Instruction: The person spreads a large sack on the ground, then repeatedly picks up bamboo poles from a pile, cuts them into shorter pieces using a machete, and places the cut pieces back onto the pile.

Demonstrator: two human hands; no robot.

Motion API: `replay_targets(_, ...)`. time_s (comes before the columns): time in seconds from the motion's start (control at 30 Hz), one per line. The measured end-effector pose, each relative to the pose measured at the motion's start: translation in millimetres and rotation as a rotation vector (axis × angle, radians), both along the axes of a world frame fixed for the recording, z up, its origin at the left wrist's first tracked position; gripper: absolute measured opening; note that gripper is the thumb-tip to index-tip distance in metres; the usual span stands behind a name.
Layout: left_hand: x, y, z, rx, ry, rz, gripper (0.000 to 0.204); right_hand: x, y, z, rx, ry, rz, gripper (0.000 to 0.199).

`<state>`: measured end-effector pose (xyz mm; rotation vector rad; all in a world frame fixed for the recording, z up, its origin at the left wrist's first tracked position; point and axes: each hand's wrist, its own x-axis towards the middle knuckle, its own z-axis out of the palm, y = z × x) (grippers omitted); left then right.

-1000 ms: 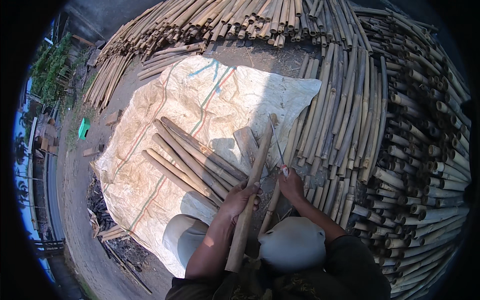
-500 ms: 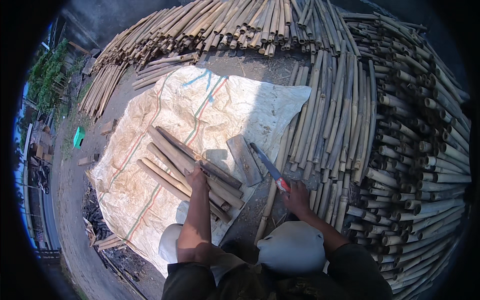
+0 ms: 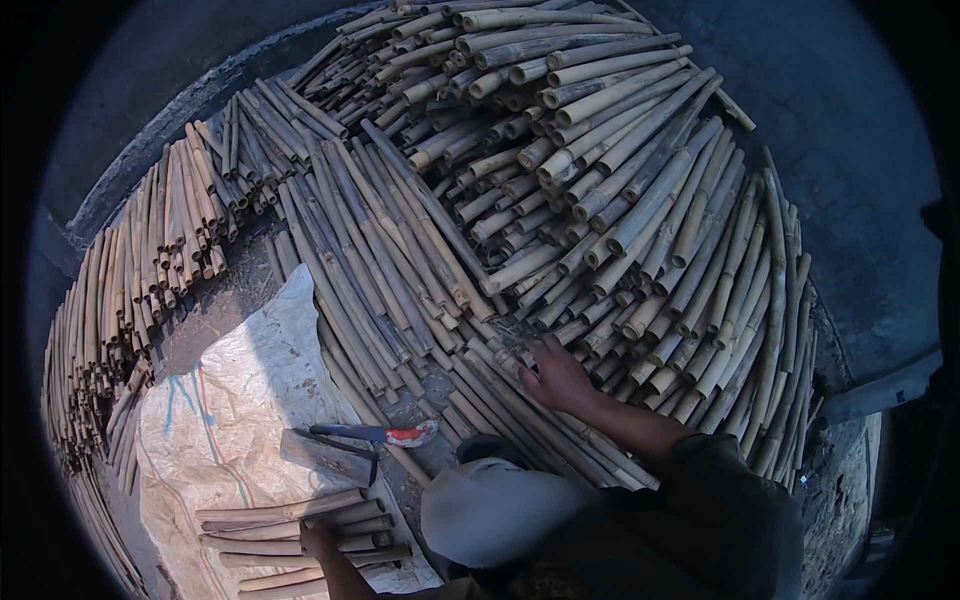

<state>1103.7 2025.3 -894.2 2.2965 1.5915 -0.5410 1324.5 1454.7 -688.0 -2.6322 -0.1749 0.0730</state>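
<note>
My left hand (image 3: 318, 541) is closed around a cut bamboo piece (image 3: 352, 543) in a small group on a white woven sheet (image 3: 215, 440). My right hand (image 3: 560, 380) reaches out over bamboo poles (image 3: 500, 362) at the foot of the big stack, fingers apart and holding nothing; its fingertips are partly dark against the bamboo. A knife (image 3: 378, 434) with a dark blade and red-and-white handle lies apart from both hands, beside a flat wooden block (image 3: 328, 458) at the sheet's edge.
A tall stack of bamboo poles (image 3: 600, 180) rises on the right, cut ends facing me. Long poles (image 3: 380, 240) lie side by side ahead, with another pile (image 3: 150, 270) at the far left. My light-clothed knee (image 3: 495, 512) is between my arms.
My view has turned right. My right hand has let go of the knife, now lying by the wooden block, and has moved to the bamboo. My left hand stays at the small bamboo group.
</note>
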Motion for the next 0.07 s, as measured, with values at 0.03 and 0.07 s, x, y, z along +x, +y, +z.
replay_targets(0.03,7,1,3,0.000,-0.071,0.030,0.067,-2,-9,14,-0.008,-0.041,-0.005,0.045)
replay_targets(0.07,19,14,10,-0.021,-0.068,-0.034,0.067,-6,-19,29,-0.038,-0.104,-0.025,0.045)
